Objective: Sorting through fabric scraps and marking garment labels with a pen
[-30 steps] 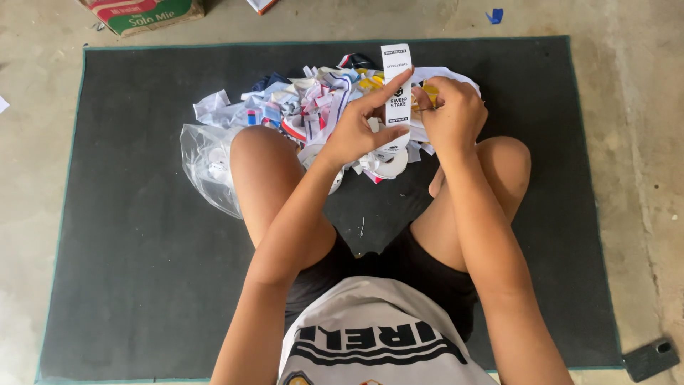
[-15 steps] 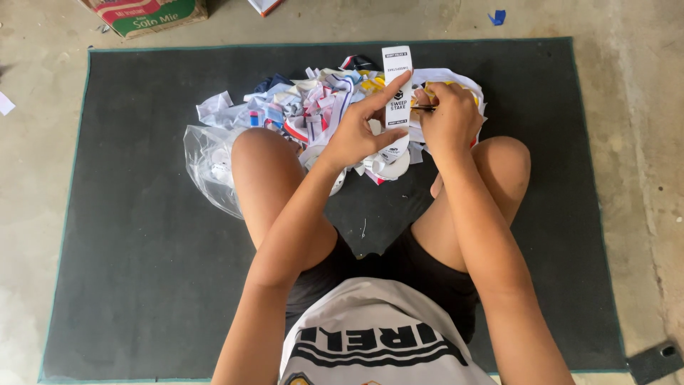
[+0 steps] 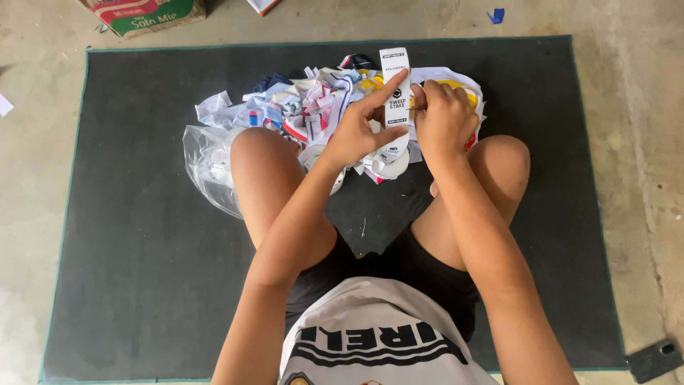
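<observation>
I sit cross-legged on a dark mat (image 3: 142, 214). My left hand (image 3: 356, 132) holds a long white printed strip (image 3: 395, 85) upright, its forefinger stretched along the strip's face. My right hand (image 3: 442, 117) is closed against the strip's right edge; what it grips is hidden by the fingers. Just beyond both hands lies a pile of white and coloured paper scraps (image 3: 306, 107).
A clear plastic bag (image 3: 206, 167) lies beside my left knee. A cardboard box (image 3: 142, 13) stands past the mat's far left corner. A small blue scrap (image 3: 496, 14) lies on the concrete floor, and a dark flat object (image 3: 654, 358) lies at the mat's near right corner.
Both hands and the strip stay in nearly the same place. The right hand's fingers have closed in a little tighter against the strip's edge.
</observation>
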